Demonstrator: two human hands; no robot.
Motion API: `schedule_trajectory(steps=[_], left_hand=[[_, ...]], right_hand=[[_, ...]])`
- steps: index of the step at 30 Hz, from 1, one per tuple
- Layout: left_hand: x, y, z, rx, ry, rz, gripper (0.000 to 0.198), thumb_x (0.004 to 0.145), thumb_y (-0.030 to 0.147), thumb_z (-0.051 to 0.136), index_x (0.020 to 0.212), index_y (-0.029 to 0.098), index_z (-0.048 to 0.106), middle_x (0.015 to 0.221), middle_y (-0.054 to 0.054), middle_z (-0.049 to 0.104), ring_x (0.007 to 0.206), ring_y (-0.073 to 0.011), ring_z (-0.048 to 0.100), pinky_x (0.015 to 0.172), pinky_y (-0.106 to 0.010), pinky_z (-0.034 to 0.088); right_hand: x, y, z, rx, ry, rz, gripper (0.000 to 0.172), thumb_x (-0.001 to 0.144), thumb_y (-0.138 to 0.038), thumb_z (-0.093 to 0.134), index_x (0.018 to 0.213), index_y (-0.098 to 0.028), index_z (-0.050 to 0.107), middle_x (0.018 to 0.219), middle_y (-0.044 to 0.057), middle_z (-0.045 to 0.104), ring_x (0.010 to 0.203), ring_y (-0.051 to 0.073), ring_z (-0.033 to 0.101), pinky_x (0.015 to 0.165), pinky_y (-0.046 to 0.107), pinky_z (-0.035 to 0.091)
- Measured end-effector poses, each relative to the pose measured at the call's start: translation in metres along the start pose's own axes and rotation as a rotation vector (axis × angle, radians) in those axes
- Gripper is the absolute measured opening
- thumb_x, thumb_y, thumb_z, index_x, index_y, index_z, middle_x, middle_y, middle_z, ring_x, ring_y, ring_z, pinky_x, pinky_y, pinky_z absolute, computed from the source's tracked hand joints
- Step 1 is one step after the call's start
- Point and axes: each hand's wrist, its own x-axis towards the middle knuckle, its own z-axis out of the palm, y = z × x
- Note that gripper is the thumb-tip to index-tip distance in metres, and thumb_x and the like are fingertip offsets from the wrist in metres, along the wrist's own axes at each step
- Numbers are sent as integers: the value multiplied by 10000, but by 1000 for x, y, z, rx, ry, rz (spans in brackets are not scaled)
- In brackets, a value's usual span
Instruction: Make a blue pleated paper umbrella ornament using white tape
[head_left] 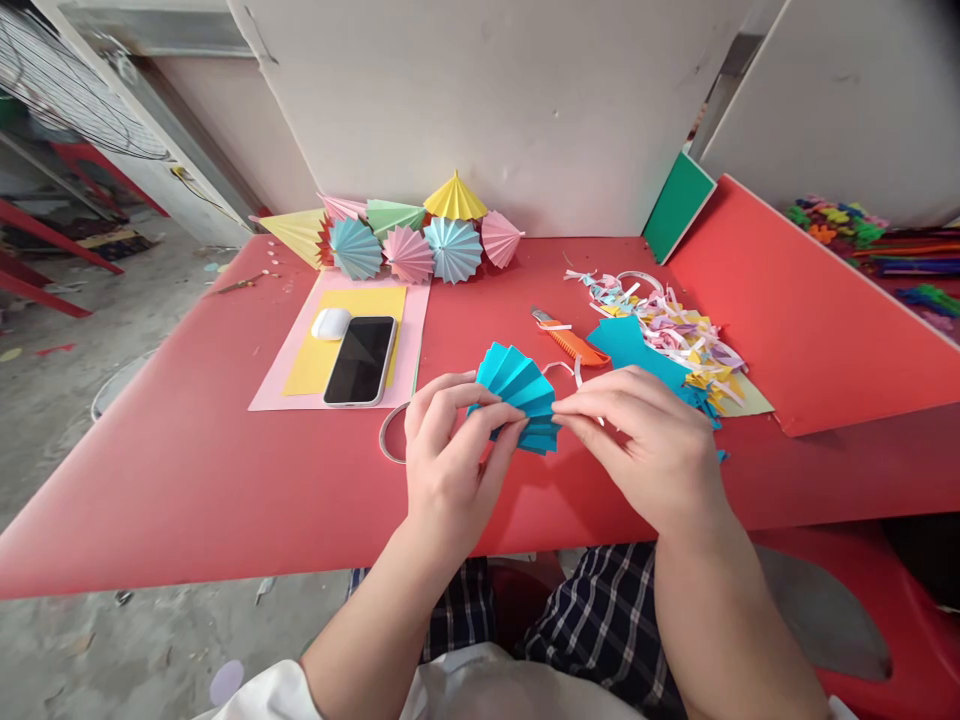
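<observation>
A bright blue pleated paper fan (517, 385) is held up over the front of the red table, its folds spread toward the far side. My left hand (461, 450) pinches it near its lower middle between thumb and fingers. At its right edge, my right hand (645, 435) grips a pleat with thumb and fingertips. Just beyond lies an orange utility knife (574, 343) with a thin white paper strip across it. A roll of tape (391, 436) lies partly hidden behind my left hand.
Several finished paper umbrellas (409, 252) stand at the back wall. A phone (361, 360) and white earbud case (331, 323) rest on yellow and pink sheets at left. Paper scraps (675, 325) and blue paper (637, 345) lie right, beside a leaning red board (810, 320).
</observation>
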Motion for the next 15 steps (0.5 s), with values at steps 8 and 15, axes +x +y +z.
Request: schedule_trajectory(steps=[8,15], left_hand=[[-1,1,3,-2,-9,21,135,740,108,674,833,198,633,874,-27,582,1031,-221,539,893,-394,470],[0,3,4,-4,-1,-44,111,751,110,658,814,188,612,860,-26,579,986,-208,544,880,-393,467]], right_hand=[[0,0,0,2,-41,-33,78,796,-75,609,835,-140,630,818,47,649,799,116,580,772,269,483],[0,0,3,-24,-62,-67,100,795,-63,600,844,-151,610,812,37,647,792,130,575,747,297,476]])
